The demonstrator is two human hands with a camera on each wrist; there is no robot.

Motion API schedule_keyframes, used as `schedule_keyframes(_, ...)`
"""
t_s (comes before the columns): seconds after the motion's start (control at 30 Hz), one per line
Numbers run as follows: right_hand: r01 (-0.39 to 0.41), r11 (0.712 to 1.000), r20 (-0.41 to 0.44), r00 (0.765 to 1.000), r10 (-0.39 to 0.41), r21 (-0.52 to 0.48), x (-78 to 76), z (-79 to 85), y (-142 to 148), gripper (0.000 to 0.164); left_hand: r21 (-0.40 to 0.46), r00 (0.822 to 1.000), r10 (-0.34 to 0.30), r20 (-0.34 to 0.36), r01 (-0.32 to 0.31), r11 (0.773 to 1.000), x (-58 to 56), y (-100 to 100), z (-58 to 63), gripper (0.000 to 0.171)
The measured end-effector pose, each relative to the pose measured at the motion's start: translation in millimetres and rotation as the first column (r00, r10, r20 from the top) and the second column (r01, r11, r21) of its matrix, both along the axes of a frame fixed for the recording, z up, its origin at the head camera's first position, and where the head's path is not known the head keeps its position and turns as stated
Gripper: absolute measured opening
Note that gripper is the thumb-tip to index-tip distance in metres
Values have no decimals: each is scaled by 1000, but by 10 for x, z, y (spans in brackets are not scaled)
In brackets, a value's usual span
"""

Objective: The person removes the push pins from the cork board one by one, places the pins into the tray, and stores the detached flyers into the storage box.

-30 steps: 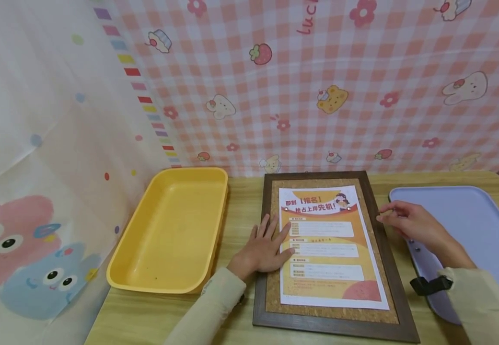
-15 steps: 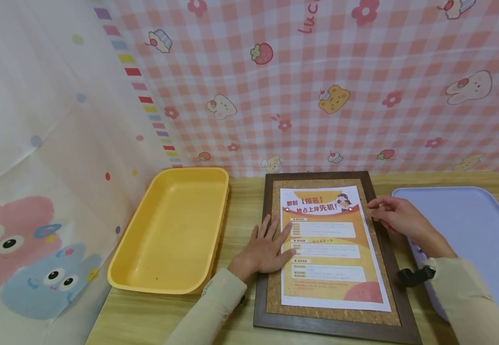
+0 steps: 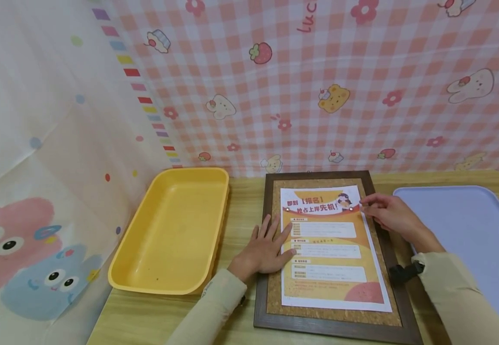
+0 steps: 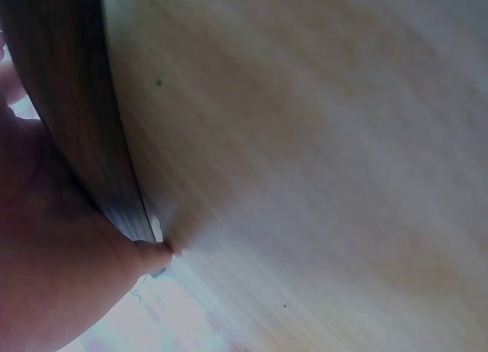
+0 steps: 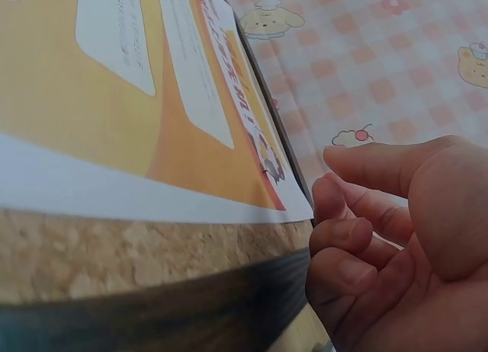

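Observation:
A printed orange-and-white poster (image 3: 329,287) lies on a cork board (image 3: 331,314) with a dark wooden frame (image 3: 327,330). Small round pins sit near its top corners; the right pin (image 3: 351,209) also shows as a grey dot in the right wrist view. My left hand (image 3: 264,251) rests with spread fingers across the left frame edge and the poster's margin. Over the board's right side, my right hand (image 3: 389,215) hovers near the poster's upper right edge. In the right wrist view its thumb (image 5: 374,165) and index fingertip stand apart, other fingers loosely curled, nothing visible between them.
A yellow tray (image 3: 167,282) stands left of the board on the wooden table (image 3: 120,316). To the right lies a lilac tray (image 3: 460,206), partly behind the right arm. Behind the table hangs a pink checked cloth (image 3: 296,72), with a white printed cloth (image 3: 51,167) at left.
My right hand has moved left, from the board's right frame edge to the poster's upper right edge. The left hand has stayed in place.

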State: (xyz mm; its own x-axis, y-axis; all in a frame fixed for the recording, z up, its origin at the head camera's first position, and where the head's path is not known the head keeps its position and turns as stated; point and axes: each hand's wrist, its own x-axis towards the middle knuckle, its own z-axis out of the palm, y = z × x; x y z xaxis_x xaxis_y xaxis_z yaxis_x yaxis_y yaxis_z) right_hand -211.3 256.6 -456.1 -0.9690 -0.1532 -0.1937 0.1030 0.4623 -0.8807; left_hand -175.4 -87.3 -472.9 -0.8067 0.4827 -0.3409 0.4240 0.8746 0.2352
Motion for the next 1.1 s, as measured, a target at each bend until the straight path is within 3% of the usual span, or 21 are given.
schedule_keyframes(0.27,54,992,-92,995,-43,116,-76,-72,-125,32,-9,1000,-5,-3,5,1000,5,-12,-4,68)
schedule_keyframes(0.5,147,978,-131,983,-128,149,-125,-160,-207,28,-5,1000,-6,-3,6,1000,-2,-15,-23,68)
schedule_keyframes(0.77,178,967,-213,967,-138,181,-122,-247,-235,20,8,1000,-5,-3,5,1000,-7,5,-21,68)
schedule_keyframes(1.1,197,960,-184,970,-161,199,-139,-247,-252,23,7,1000,-5,9,5,1000,-11,-3,-2,68)
